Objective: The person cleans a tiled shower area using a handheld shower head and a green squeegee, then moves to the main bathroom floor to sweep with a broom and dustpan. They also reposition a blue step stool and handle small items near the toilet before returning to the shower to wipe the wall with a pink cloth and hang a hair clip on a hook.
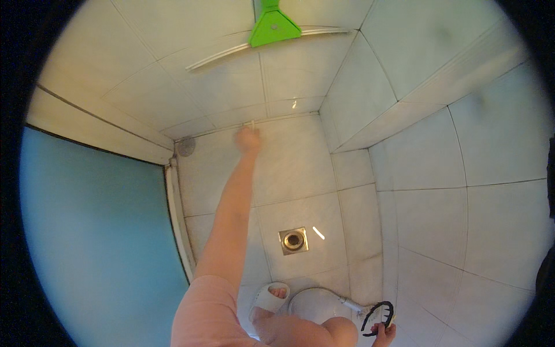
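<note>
My left hand (248,139) reaches far forward, low at the foot of the tiled back wall. It is blurred; a thin pale thing (253,125) shows at its fingertips, and I cannot tell whether the hand grips it. Near the bottom right, my right hand (385,334) holds a black curved, toothed item (391,309), perhaps a hair band; something pale shows beside it. A green squeegee (275,30) with a long pale blade is at the back wall, above my left hand. A square metal floor drain (288,251) lies between my two hands.
A blue panel (104,234) with a pale frame stands on the left. A round drain cover (187,146) sits in the far left corner. A shower hose (318,288) with a metal end lies near my sandal (263,299). A tiled ledge (425,97) juts out at right.
</note>
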A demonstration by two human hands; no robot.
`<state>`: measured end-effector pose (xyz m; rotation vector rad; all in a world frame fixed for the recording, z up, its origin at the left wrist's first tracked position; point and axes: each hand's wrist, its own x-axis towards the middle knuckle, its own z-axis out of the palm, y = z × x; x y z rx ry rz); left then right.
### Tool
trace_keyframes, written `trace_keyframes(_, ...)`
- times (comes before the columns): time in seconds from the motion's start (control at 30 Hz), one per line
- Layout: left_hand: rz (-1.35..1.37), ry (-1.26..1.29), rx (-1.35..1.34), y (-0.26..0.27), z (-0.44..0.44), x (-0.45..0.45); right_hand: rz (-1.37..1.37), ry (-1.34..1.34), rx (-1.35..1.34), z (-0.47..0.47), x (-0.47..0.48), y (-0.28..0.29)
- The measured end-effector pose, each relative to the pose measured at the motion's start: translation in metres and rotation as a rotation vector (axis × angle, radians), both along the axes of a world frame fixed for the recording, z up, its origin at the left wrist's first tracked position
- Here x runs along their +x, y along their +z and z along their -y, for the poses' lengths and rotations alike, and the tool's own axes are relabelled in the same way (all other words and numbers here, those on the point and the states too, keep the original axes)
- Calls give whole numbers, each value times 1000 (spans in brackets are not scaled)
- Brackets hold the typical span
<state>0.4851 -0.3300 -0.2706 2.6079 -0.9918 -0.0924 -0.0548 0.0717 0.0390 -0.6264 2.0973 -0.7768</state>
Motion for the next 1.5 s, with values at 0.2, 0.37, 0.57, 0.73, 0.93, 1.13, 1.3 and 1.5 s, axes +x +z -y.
trace_keyframes(0.2,-74,-31,-42,0,-21,5,1,29,30,2,1,5)
trace_keyframes(0.37,-325,-207,-295,62,-91,-37,58,42,66,6,21,63)
trace_keyframes(0.57,-605,-315,-24,212,-210,-58,205,128,12,-8,45,149)
trace_keyframes(0.73,-782,-369,-122,367,-248,-76,102,256,134,-22,59,248)
trace_keyframes(0.93,-849,-426,-200,536,-257,-95,334,217,-89,-52,46,322)
trace_keyframes(1.13,-1180,-711,-265,667,-240,-136,374,71,-245,-62,63,457)
trace_keyframes(1.3,-1417,-990,-97,806,-252,-235,385,-134,-321,-115,41,535)
trace_keyframes(1.5,-1717,-1097,351,852,-369,-392,451,-403,-497,-217,-33,568)
